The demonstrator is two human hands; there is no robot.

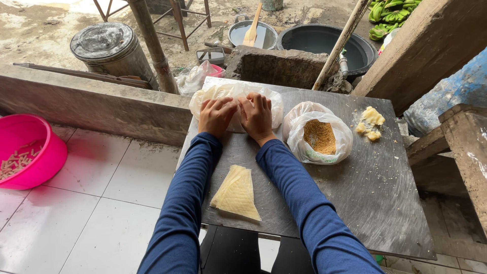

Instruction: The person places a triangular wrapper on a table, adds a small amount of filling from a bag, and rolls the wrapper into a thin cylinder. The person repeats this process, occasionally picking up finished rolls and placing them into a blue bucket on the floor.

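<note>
Nearest the camera, at the near edge of the grey metal table (355, 203), a folded stack of pale yellow wrapper sheets (237, 194) is seen lying flat between two blue-sleeved forearms. Further in, at the far edge, a clear plastic bag of pale sheets (269, 101) is pressed on by both hands. The left hand (216, 116) is laid palm down on the bag with fingers bent and spread; the right hand (256, 115) is set just beside it, likewise flat with curled fingers. Nothing is gripped closed by either hand — the plastic is only touched from above. Just right of the hands, an open white bag of golden crumbs (318, 137) is stood on the table, and near the far right corner a small heap of yellow lumps (371, 123) is found. Off the table, on the tiled floor to the left, a pink basin (28, 149) with small pale pieces is placed.
</note>
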